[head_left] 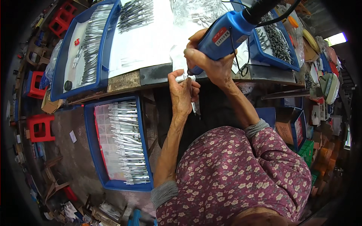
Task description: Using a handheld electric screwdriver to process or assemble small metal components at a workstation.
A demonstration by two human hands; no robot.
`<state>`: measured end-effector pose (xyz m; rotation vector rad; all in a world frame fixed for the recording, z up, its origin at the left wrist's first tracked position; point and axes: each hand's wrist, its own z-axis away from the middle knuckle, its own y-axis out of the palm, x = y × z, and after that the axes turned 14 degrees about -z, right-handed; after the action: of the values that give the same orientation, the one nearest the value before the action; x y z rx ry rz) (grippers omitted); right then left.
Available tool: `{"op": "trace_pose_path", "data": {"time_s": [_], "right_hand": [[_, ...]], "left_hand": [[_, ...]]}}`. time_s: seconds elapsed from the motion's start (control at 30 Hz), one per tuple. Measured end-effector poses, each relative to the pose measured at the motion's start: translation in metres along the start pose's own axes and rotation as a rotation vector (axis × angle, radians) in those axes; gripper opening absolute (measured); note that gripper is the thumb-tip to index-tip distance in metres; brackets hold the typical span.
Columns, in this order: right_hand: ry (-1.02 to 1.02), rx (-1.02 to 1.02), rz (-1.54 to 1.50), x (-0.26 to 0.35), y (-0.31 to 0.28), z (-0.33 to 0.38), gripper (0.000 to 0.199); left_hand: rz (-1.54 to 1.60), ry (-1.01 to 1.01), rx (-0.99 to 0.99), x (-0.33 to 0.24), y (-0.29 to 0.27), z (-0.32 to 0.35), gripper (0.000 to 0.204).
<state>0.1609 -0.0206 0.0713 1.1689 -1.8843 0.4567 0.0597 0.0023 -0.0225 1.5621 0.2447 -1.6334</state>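
Observation:
My right hand [217,66] is wrapped round the blue body of an electric screwdriver [228,34], which slants down toward my left hand. Its dark tip end meets my left fingers at the table's front edge. My left hand [181,92] is closed on a slim silver metal tool [194,108], whose lower end sticks out below the fingers. The spot where the screwdriver meets it is mostly hidden by my fingers, and the tool's exact kind is too small to make out.
A blue tray [101,75] on the table's left holds rows of slim metal tools; another blue tray [94,150] of them stands lower left. A blue tray [271,60] of dark small parts lies right. Dark-handled pieces [135,15] lie on white paper. Red stools [40,128] stand left.

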Motion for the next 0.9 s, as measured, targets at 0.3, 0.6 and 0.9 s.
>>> {"op": "trace_pose_path", "data": {"time_s": [0.3,0.6,0.9], "right_hand": [[-0.003,0.009,0.009,-0.001,0.003,-0.004,0.02],[-0.01,-0.04,0.009,-0.01,0.01,-0.001,0.01],[-0.063,0.041,0.247,-0.008,0.009,0.0,0.018]], "left_hand": [[0.02,0.016,0.005,0.003,-0.001,0.001,0.032],[-0.007,0.001,-0.051,-0.003,0.003,0.002,0.031],[0.005,0.018,-0.058,0.0,0.005,0.002,0.032]]}}
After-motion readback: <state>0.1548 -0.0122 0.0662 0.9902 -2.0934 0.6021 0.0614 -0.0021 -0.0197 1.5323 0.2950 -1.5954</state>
